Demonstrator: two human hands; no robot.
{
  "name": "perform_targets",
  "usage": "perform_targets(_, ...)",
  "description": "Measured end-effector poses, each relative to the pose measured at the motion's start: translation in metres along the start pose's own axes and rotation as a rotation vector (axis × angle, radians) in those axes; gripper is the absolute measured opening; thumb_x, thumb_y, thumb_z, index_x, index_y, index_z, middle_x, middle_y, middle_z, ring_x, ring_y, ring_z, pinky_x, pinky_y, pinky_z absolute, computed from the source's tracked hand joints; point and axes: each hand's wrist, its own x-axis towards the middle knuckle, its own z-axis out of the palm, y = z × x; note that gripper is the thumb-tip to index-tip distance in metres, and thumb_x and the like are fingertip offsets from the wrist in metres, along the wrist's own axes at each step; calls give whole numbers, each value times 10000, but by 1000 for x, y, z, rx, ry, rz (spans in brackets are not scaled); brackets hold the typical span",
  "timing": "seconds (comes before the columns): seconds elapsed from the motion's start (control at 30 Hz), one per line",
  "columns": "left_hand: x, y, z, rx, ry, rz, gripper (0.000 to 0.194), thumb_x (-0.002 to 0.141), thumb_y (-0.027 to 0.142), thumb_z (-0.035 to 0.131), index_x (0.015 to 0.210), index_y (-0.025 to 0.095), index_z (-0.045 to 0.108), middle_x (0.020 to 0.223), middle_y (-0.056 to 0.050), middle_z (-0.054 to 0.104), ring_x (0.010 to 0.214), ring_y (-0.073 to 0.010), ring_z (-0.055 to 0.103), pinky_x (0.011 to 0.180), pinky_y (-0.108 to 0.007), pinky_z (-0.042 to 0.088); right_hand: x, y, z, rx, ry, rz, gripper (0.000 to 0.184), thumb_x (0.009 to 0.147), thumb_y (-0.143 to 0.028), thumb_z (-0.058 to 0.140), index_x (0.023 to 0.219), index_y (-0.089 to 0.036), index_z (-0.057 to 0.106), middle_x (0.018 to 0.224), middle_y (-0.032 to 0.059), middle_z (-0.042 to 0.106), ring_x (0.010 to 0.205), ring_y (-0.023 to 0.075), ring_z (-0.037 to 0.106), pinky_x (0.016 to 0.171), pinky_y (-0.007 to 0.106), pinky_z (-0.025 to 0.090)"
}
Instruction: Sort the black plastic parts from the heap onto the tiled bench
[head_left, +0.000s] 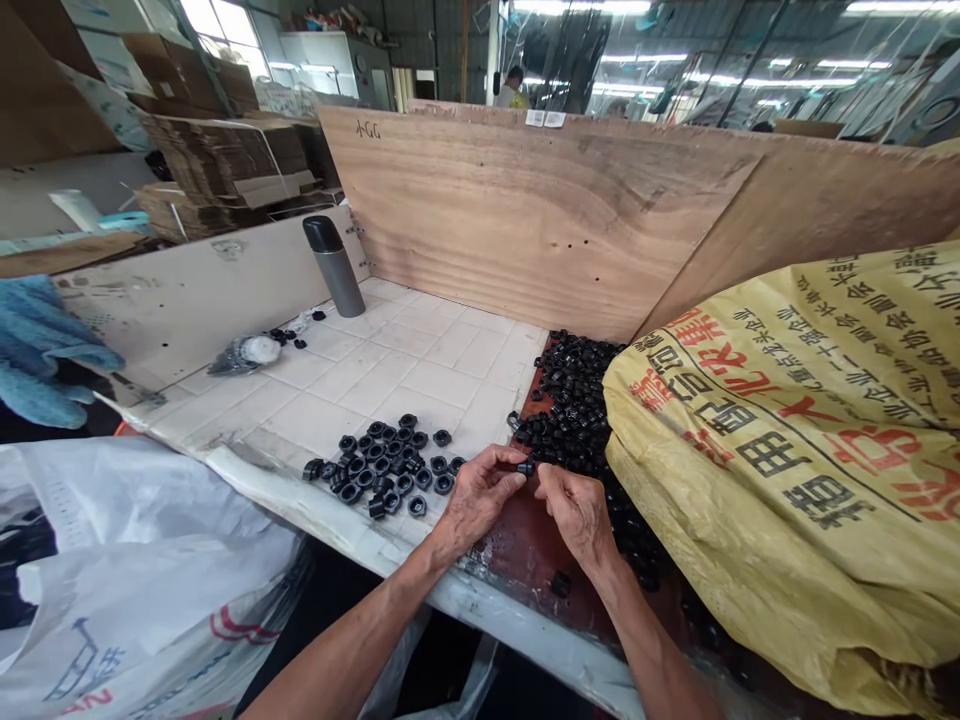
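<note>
My left hand pinches a small black plastic cap between thumb and fingertips, above the reddish-brown part of the table. Close to its right side is my right hand, fingers curled in and thumb pressed to them. Anything inside that grip is hidden. Left of my left hand lies a loose group of round black caps on the pale tiled tabletop, many with their hollow side up. Behind my right hand spreads a large heap of similar black parts. A single black part lies near the front edge.
A yellow printed sack bulges over the right side. Wooden boards wall the back. A grey thermos stands at the back left, near a small plastic bag. A white sack and blue gloves are at left.
</note>
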Motion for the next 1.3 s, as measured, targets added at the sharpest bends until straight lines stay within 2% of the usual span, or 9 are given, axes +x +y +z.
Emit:
perform_targets(0.3, 0, 0, 0, 14, 26, -5, 262, 798, 319, 764, 1005, 178, 689, 1009, -53, 719, 879, -182, 675, 829, -296, 530, 2, 0, -1, 56, -29, -2, 286, 890, -428, 630, 737, -186, 625, 671, -16, 576, 587, 124, 501, 566, 230, 401)
perform_targets(0.4, -1, 3, 1, -6, 16, -11, 267, 794, 325, 767, 1003, 176, 693, 1016, -56, 721, 907, -190, 679, 859, -309, 529, 2, 0, -2, 21, -46, 14, 361, 915, -430, 592, 641, -195, 584, 602, -19, 543, 561, 127, 488, 555, 239, 397)
perform_targets(0.53, -1, 5, 2, -28, 21, -35, 273, 777, 334, 781, 982, 178, 693, 979, -47, 726, 881, -186, 683, 847, -308, 533, 1, 1, -2, 60, -54, 24, 236, 898, -419, 620, 843, -195, 665, 716, 0, 635, 610, 144, 552, 585, 241, 452)
perform_targets(0.63, -1, 6, 3, -24, 28, -35, 277, 767, 331, 791, 974, 172, 698, 978, -51, 728, 891, -188, 685, 853, -307, 534, 1, 5, 0, 52, -53, 27, 220, 895, -405, 626, 829, -200, 668, 718, 9, 649, 631, 157, 587, 608, 249, 482)
perform_targets(0.77, -2, 4, 2, -28, -5, -47, 274, 801, 326, 759, 1015, 174, 682, 1001, -63, 734, 910, -207, 699, 869, -338, 550, 0, 10, 4, 163, -33, 44, 211, 884, -375, 633, 1005, -204, 660, 846, 38, 691, 708, 182, 660, 673, 276, 539)
perform_targets(0.93, -6, 1, -2, 377, -22, 255, 158, 917, 222, 603, 1059, 196, 667, 1113, -80, 699, 1062, -218, 670, 973, -374, 518, -3, 7, 11, 267, -82, 195, 204, 884, -381, 613, 956, -191, 633, 689, -5, 648, 572, 157, 622, 597, 265, 517)
perform_targets(1.07, -13, 5, -2, 664, -130, 414, 260, 950, 115, 462, 1123, 223, 623, 1149, -87, 669, 1092, -207, 644, 963, -367, 522, -1, 7, 7, 355, -156, 324, 255, 864, -429, 600, 855, -178, 638, 552, -32, 585, 450, 141, 532, 509, 264, 478)
perform_targets(1.23, -24, 8, -22, 1199, -38, 381, 240, 870, 74, 485, 1009, 198, 637, 956, -95, 630, 908, -258, 594, 842, -413, 523, 7, 24, -10, -65, 172, 206, 212, 818, -410, 624, 786, -201, 645, 649, 17, 644, 565, 174, 574, 566, 279, 470)
perform_targets(1.3, -23, 8, -38, 1438, 65, 370, 226, 837, 53, 497, 927, 188, 655, 961, -123, 625, 922, -297, 558, 830, -453, 501, 8, 30, -12, -148, 164, 129, 125, 804, -329, 607, 776, -211, 638, 679, 22, 650, 610, 183, 591, 613, 290, 487)
